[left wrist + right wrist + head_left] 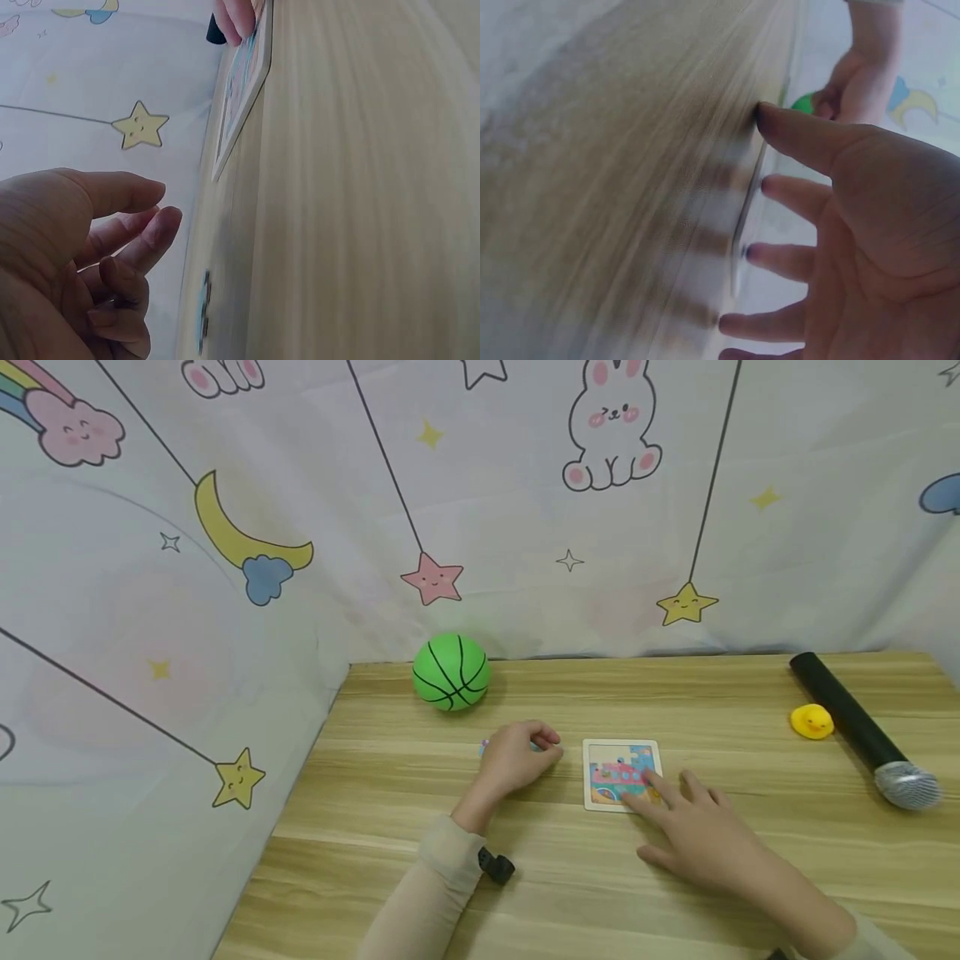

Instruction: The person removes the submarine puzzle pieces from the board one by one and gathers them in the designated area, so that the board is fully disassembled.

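Observation:
A small square jigsaw puzzle (pixel 615 775) with a white border lies on the wooden table, its picture pink, teal and blue. Bare backing shows along its upper part. My right hand (pixel 705 835) is spread over its lower right corner, fingertips on or just above the puzzle and thumb apart. My left hand (pixel 517 758) hovers left of the puzzle, fingers loosely bent, with nothing visible between thumb and forefinger. Under it, mostly hidden in the head view, are loose puzzle pieces (pixel 483 747); the left wrist view shows them edge-on as a thin bluish strip (pixel 203 311).
A green ball (pixel 452 672) with black lines sits at the back left. On the right, a yellow rubber duck (pixel 812 722) stands beside a black microphone (pixel 847 710) with a silver head. A printed cloth (pixel 510 510) hangs behind and left of the table (pixel 337 860).

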Demonstrator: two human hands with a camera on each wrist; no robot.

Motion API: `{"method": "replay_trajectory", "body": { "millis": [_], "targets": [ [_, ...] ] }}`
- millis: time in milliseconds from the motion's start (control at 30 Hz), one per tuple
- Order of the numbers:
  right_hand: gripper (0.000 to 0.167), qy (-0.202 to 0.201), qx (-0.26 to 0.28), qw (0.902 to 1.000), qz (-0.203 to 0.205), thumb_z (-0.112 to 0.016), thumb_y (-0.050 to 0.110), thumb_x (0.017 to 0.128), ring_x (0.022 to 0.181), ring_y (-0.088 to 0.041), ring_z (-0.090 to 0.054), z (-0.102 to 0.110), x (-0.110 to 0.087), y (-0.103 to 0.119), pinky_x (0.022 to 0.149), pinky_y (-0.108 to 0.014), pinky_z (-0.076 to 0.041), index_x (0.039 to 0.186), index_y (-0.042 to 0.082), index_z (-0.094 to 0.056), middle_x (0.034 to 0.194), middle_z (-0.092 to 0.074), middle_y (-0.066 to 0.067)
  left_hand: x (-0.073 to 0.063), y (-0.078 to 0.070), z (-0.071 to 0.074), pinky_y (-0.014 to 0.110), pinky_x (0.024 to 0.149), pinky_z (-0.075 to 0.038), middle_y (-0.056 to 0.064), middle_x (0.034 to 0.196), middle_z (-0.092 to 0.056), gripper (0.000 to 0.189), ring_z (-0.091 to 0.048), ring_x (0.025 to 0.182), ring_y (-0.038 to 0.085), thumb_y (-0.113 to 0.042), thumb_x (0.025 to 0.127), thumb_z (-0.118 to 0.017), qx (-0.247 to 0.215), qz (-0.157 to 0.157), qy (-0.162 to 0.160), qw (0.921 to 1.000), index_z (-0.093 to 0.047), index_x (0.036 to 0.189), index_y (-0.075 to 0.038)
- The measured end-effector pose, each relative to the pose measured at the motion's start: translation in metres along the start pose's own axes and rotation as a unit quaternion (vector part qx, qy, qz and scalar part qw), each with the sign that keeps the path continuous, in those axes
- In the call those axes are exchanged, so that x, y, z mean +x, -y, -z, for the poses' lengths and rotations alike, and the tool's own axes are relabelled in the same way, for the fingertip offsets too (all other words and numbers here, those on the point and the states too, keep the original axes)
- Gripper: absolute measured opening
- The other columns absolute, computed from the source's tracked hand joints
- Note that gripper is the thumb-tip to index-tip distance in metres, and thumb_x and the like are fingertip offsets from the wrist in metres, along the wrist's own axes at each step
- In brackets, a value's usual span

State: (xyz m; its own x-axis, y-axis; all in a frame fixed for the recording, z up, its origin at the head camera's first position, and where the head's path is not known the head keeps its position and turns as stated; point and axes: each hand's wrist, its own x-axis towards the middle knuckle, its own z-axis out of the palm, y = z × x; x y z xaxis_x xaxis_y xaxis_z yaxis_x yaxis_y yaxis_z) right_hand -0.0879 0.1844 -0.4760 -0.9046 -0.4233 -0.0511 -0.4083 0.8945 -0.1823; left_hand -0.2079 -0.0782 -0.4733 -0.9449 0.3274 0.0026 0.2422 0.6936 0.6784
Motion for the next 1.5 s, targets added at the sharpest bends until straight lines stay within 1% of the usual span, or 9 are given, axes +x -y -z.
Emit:
{"method": "replay_trajectory", "body": {
  "millis": [167,433,633,800,933,1067,1167,1300,1500],
  "targets": [
    [0.063,-0.001,0.0,1.0,0.002,-0.074,0.055,0.091,0.13,-0.061,-0.045,0.0,-0.002,0.001,0.093,-0.077,-0.04,0.145,0.027,-0.062,0.152,-0.051,-0.019,0.005,-0.011,-0.016,0.027,0.068,-0.048,-0.015,0.086,-0.068,0.009,-0.061,0.076,0.004,-0.026,0.094,-0.076,-0.002,-0.02,0.023,0.9995,-0.077,0.1,-0.02],
    [0.061,-0.007,-0.003,1.0,0.004,-0.074,0.055,0.091,0.129,-0.061,-0.046,-0.002,-0.003,-0.001,0.092,-0.077,-0.041,0.144,0.027,-0.063,0.152,-0.052,-0.018,0.013,-0.028,-0.039,0.024,0.064,-0.047,-0.018,0.083,-0.065,0.011,-0.059,0.072,0.001,-0.028,0.092,-0.076,0.007,-0.038,0.063,0.9973,-0.076,0.102,-0.023],
    [0.061,-0.003,-0.004,1.0,0.009,-0.072,0.055,0.092,0.13,-0.061,-0.046,-0.003,-0.003,-0.002,0.091,-0.078,-0.041,0.146,0.027,-0.062,0.153,-0.051,-0.018,0.018,-0.04,-0.052,0.023,0.063,-0.047,-0.019,0.084,-0.066,0.013,-0.059,0.072,0.0,-0.027,0.093,-0.075,0.022,-0.051,0.085,0.9948,-0.078,0.105,-0.022],
    [0.061,-0.006,-0.004,0.9999,0.012,-0.072,0.055,0.092,0.129,-0.062,-0.046,-0.003,-0.003,-0.003,0.09,-0.078,-0.042,0.146,0.027,-0.061,0.153,-0.051,-0.017,0.02,-0.046,-0.061,0.021,0.063,-0.048,-0.019,0.084,-0.065,0.015,-0.058,0.071,-0.001,-0.027,0.093,-0.077,0.029,-0.053,0.093,0.9938,-0.079,0.107,-0.022],
    [0.062,-0.005,-0.003,0.9999,0.01,-0.072,0.055,0.092,0.13,-0.061,-0.046,-0.003,-0.004,-0.003,0.09,-0.078,-0.042,0.146,0.026,-0.061,0.154,-0.051,-0.017,0.022,-0.05,-0.067,0.02,0.061,-0.047,-0.02,0.082,-0.063,0.017,-0.058,0.068,-0.001,-0.029,0.092,-0.079,0.037,-0.047,0.094,0.9937,-0.08,0.107,-0.022],
    [0.061,-0.002,-0.002,1.0,0.009,-0.072,0.055,0.092,0.13,-0.061,-0.046,-0.002,-0.003,-0.003,0.09,-0.078,-0.042,0.146,0.027,-0.061,0.154,-0.05,-0.017,0.023,-0.054,-0.071,0.021,0.059,-0.046,-0.02,0.079,-0.062,0.015,-0.057,0.066,-0.001,-0.03,0.092,-0.08,0.046,-0.03,0.089,0.9945,-0.079,0.105,-0.022],
    [0.061,-0.005,-0.002,0.9999,0.011,-0.073,0.054,0.092,0.129,-0.061,-0.046,-0.002,-0.003,-0.003,0.089,-0.078,-0.042,0.146,0.027,-0.061,0.154,-0.05,-0.017,0.023,-0.057,-0.074,0.021,0.059,-0.046,-0.02,0.078,-0.061,0.011,-0.056,0.066,-0.001,-0.03,0.09,-0.081,0.053,-0.016,0.079,0.9954,-0.079,0.099,-0.024],
    [0.061,-0.009,-0.005,0.9999,0.013,-0.074,0.054,0.092,0.128,-0.061,-0.047,-0.001,-0.003,-0.003,0.089,-0.077,-0.043,0.145,0.026,-0.062,0.153,-0.051,-0.017,0.023,-0.061,-0.076,0.021,0.057,-0.046,-0.02,0.077,-0.061,0.01,-0.056,0.065,-0.001,-0.033,0.09,-0.082,0.059,0.0,0.069,0.9959,-0.078,0.094,-0.025],
    [0.061,-0.005,-0.004,0.9999,0.011,-0.074,0.054,0.091,0.128,-0.061,-0.047,0.0,-0.003,-0.002,0.088,-0.077,-0.043,0.144,0.026,-0.062,0.153,-0.052,-0.017,0.022,-0.066,-0.077,0.022,0.056,-0.045,-0.02,0.077,-0.062,0.01,-0.056,0.064,-0.001,-0.033,0.09,-0.081,0.058,0.02,0.069,0.9957,-0.077,0.095,-0.025]
  ]
}}
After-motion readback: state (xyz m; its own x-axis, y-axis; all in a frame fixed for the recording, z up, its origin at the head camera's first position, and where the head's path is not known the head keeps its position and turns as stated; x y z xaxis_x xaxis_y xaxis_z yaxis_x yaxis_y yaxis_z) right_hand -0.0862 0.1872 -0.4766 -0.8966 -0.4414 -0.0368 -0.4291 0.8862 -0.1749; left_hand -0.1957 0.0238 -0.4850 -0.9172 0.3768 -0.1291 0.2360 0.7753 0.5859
